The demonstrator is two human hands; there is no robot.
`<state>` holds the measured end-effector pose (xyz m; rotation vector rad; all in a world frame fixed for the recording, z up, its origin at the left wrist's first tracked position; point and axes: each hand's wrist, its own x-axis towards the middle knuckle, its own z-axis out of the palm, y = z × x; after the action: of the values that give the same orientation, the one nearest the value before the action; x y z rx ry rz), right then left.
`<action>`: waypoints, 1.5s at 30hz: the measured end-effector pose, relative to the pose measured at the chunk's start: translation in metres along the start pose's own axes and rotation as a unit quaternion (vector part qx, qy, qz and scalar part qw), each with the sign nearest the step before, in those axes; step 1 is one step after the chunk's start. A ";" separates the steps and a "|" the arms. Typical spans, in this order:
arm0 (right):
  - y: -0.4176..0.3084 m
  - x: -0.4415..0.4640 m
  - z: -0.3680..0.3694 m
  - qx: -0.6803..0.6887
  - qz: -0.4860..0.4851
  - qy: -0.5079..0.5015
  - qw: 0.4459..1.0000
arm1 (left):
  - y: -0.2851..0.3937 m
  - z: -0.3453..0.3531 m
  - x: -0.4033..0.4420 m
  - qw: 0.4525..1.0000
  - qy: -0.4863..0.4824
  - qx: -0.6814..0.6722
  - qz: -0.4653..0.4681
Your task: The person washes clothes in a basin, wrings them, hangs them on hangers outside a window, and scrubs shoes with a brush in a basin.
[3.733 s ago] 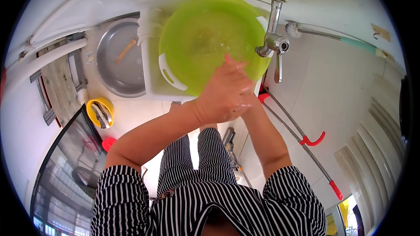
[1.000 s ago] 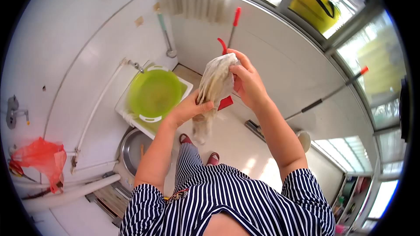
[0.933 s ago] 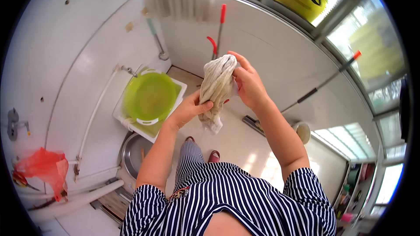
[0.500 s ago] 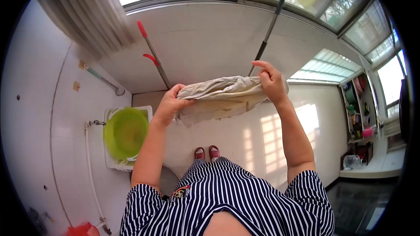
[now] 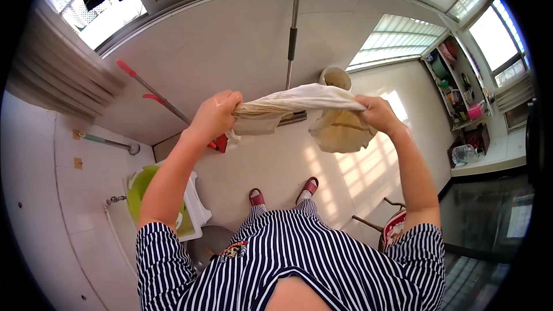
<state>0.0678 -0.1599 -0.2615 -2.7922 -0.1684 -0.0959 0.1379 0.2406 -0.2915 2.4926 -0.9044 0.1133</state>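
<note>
A damp-looking, off-white cloth (image 5: 305,98) with yellowish stains is stretched between my two hands, in the air before me. My left hand (image 5: 216,114) is closed around its left end, where the fabric is bunched and twisted. The right end is gripped in my right hand (image 5: 380,115). Loose flaps of cloth hang below the taut upper part, a larger one on the right and a smaller one on the left. Behind the cloth stands a long-handled mop (image 5: 292,43), its flat base partly hidden. Whether the cloth is a garment or a towel, I cannot tell.
A green basin (image 5: 137,193) sits on a white sink at the left, partly behind my left arm. A red-handled pole (image 5: 151,93) leans on the wall. A bucket (image 5: 336,77) stands behind the cloth. At right are a shelf (image 5: 461,89) and a stool (image 5: 394,227).
The view has turned to the right, away from the basin. The cloth has gone from a loose, folded bundle to a narrower, tauter stretch, and my right hand has closed on its end.
</note>
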 end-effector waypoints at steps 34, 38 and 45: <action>0.161 0.009 -0.070 0.425 0.066 -0.014 0.903 | 0.127 0.099 0.205 0.547 -0.023 -0.829 -0.110; 0.174 0.020 -0.097 0.255 0.043 -0.263 0.929 | 0.120 0.096 0.246 0.762 -0.095 -0.615 -0.179; 0.201 0.000 -0.155 0.368 0.047 0.053 0.927 | 0.121 0.103 0.286 0.610 -0.069 -0.789 0.007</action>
<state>0.0869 -0.4004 -0.1819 -2.0319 -0.0280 -0.1284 0.2762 -0.0553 -0.2650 0.7735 -0.5448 -0.6275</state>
